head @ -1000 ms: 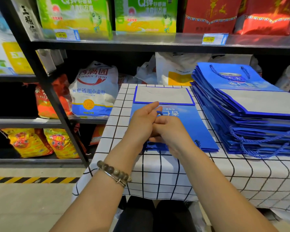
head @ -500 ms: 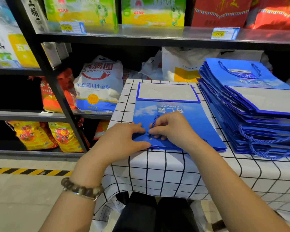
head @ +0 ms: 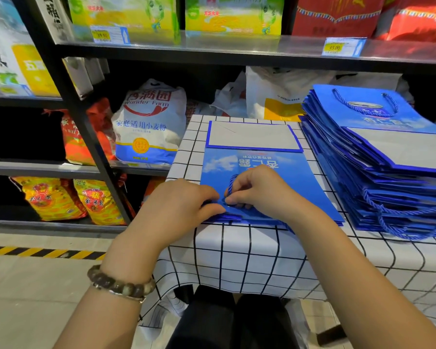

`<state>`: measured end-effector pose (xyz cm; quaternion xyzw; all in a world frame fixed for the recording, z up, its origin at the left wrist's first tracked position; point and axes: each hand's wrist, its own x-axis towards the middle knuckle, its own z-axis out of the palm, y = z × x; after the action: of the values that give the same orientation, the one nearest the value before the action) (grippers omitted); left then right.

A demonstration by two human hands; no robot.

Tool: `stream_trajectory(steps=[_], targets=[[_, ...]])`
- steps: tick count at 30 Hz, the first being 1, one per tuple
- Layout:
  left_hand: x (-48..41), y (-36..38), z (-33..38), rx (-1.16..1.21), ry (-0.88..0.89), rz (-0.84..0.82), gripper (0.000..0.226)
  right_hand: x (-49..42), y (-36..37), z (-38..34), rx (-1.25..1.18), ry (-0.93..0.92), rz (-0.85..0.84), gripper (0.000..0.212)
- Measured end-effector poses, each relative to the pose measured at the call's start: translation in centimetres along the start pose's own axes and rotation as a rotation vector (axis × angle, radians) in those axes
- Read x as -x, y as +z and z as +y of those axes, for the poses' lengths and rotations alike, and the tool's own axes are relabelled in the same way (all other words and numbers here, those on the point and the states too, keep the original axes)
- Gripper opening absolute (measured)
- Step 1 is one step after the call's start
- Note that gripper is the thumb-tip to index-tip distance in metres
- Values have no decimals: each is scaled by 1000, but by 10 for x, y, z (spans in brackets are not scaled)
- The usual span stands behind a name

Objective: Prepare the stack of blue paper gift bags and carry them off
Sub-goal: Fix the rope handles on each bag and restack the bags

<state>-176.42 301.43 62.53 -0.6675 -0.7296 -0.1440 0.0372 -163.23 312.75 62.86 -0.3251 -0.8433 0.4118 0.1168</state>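
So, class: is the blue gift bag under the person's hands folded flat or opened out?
Folded flat. The gift bag lies flat on the tablecloth, its grey base panel folded over the front.

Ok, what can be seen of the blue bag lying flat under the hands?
The blue bag lies folded flat atop a thin pile of similar bags on the checked tablecloth, left of the tall stack. It looks like glossy paper, printed with sky, clouds and white characters. Its grey blue-edged base panel lies at the far end. The right hand pinches its blue rope handle; the left hand rests on its near left corner.
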Motion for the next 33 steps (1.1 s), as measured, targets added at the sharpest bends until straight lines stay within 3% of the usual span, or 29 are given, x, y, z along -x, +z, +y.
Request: stream_trajectory(steps=[6,9,12,16,20,24,30,33], targets=[[-1,15,0,-19,68,289,41,4,-11,-1,77,-7,-122,33],[-5,10,7,-38,-27,175,45,7,-17,-1,160,-7,-220,21],[-9,9,14,-113,-141,154,31,6,-18,-2,304,-57,-226,18],[-3,7,29,45,-224,349,30,3,-20,-3,332,-54,-250,16],[-7,12,43,-244,-311,125,44,2,-20,-4,306,-7,-240,20],[-13,23,51,-331,-305,45,27,5,-18,-8,293,0,-213,28],[-10,23,46,-170,-209,30,20,3,-17,-7,384,-1,-119,25],[-4,18,36,53,-204,-19,24,4,-17,-6,430,-4,-93,19]])
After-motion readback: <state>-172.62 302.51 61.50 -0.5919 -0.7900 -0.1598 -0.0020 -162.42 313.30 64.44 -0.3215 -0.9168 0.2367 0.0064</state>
